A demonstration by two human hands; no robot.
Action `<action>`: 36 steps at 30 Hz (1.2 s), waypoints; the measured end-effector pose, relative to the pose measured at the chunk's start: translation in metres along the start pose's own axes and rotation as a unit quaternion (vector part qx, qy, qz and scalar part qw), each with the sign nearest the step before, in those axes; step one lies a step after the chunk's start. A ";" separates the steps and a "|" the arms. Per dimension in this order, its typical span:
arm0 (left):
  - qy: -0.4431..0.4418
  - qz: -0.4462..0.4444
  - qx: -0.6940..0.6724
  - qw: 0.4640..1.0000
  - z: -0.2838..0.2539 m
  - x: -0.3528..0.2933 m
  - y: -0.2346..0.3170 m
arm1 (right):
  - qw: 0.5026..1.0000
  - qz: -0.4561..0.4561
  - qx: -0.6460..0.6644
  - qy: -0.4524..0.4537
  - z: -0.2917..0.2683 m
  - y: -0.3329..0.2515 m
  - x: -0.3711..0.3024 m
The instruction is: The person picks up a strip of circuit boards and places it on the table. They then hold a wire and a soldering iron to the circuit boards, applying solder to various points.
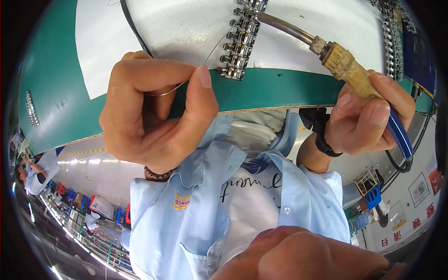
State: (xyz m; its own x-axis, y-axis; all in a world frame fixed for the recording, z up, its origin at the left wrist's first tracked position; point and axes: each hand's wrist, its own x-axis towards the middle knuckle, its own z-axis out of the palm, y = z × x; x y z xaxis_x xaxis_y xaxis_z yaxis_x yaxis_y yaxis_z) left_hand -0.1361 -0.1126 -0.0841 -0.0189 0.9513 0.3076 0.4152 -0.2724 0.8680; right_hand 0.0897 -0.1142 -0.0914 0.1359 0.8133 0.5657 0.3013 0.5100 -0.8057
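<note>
A strip of small shiny metal connectors (240, 46) lies on a white sheet (182, 30) and reaches over onto the green table surface (289, 88). Between thumb and forefinger, my left hand (154, 109) pinches a thin solder wire (214, 48), whose far end meets the strip's left side. My right hand (366, 116) is closed round the soldering iron (347, 67), which has a blue handle and a yellowish wrapped grip. Its metal tip reaches the strip's right side near the top; whether it touches is too small to tell.
More connector strips (394, 46) lie at the right edge of the table, and a short strip (31, 108) is at the far left. A black cable (133, 28) runs behind my left hand. Another person (41, 172) works at the far left; a blue chair (373, 197) stands at right.
</note>
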 end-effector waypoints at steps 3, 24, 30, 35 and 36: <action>0.001 0.005 0.000 1.000 0.000 0.000 0.000 | 1.000 0.002 -0.008 0.000 0.002 -0.002 0.000; 0.003 0.009 0.014 1.000 0.004 -0.001 0.000 | 0.998 -0.035 0.043 -0.029 -0.011 0.007 0.000; 0.012 -0.006 0.015 1.000 0.006 -0.002 0.001 | 0.999 -0.021 0.022 -0.046 -0.009 0.004 0.001; 0.012 -0.006 0.013 1.000 0.006 -0.002 0.001 | 0.998 0.003 0.035 -0.044 -0.006 0.001 0.000; 0.011 -0.006 0.013 1.000 0.006 -0.002 0.001 | 0.999 0.010 0.036 -0.038 -0.006 -0.001 0.000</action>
State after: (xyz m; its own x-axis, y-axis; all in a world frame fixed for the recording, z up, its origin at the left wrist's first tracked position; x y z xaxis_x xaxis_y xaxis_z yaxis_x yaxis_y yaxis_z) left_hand -0.1301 -0.1135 -0.0864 -0.0437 0.9508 0.3067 0.4379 -0.2577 0.8613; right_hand 0.0950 -0.1165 -0.0902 0.0686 0.8413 0.5361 0.2293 0.5097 -0.8292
